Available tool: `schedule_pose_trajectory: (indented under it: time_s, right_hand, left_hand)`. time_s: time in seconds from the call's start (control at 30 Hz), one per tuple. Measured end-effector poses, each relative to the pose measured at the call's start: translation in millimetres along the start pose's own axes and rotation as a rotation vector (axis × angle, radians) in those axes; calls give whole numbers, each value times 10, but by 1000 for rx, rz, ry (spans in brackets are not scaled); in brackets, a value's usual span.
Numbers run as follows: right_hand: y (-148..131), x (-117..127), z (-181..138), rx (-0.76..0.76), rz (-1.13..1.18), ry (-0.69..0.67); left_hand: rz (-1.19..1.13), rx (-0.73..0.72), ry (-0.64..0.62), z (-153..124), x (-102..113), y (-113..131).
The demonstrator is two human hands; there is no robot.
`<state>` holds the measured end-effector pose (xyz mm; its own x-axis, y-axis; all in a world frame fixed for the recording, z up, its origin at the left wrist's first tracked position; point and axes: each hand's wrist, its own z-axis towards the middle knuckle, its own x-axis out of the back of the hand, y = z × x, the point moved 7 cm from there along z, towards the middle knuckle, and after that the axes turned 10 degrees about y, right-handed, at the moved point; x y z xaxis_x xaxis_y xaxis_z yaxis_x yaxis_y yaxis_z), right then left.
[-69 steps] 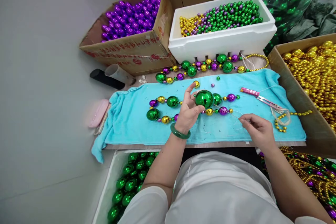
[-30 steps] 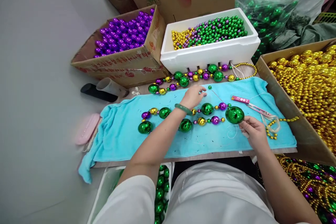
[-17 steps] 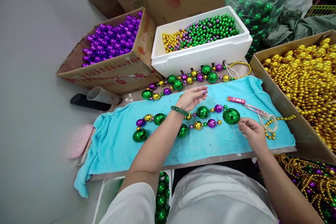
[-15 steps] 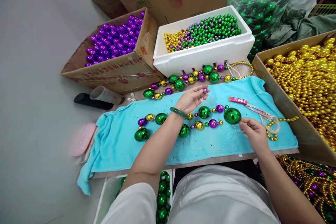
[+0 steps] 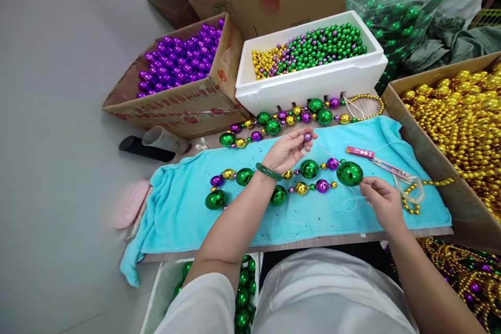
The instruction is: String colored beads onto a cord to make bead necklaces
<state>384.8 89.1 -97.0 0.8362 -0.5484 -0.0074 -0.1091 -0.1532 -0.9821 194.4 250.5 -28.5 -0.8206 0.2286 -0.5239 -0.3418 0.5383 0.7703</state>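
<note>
A half-made bead strand of green, gold and purple balls lies in two rows on a turquoise towel. My left hand, with a green bangle on the wrist, pinches a small purple bead on a thin needle or thread that runs down to the right. A large green ball ends the strand. My right hand sits just right of that ball, fingers pinched on the white thread.
A finished strand lies behind the towel. Around stand a carton of purple beads, a white foam box of mixed small beads, a carton of gold beads and a tray of green balls. Pink-handled snips rest at right.
My left hand let go of the large green ball, which now lies at the strand's right end, reached back for a small purple bead and holds it on the thread. My right hand barely moved.
</note>
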Motion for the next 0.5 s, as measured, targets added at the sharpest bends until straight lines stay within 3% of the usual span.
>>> schedule_pose_trajectory:
  time_s: [0.33,0.5]
  right_hand:
    - [34,1,43,10,-30,-22]
    - [-11,1,45,26,-59,-5]
  left_hand:
    - [54,-10,15,-14,53,35]
    - [221,-73,25,-65,-3,26]
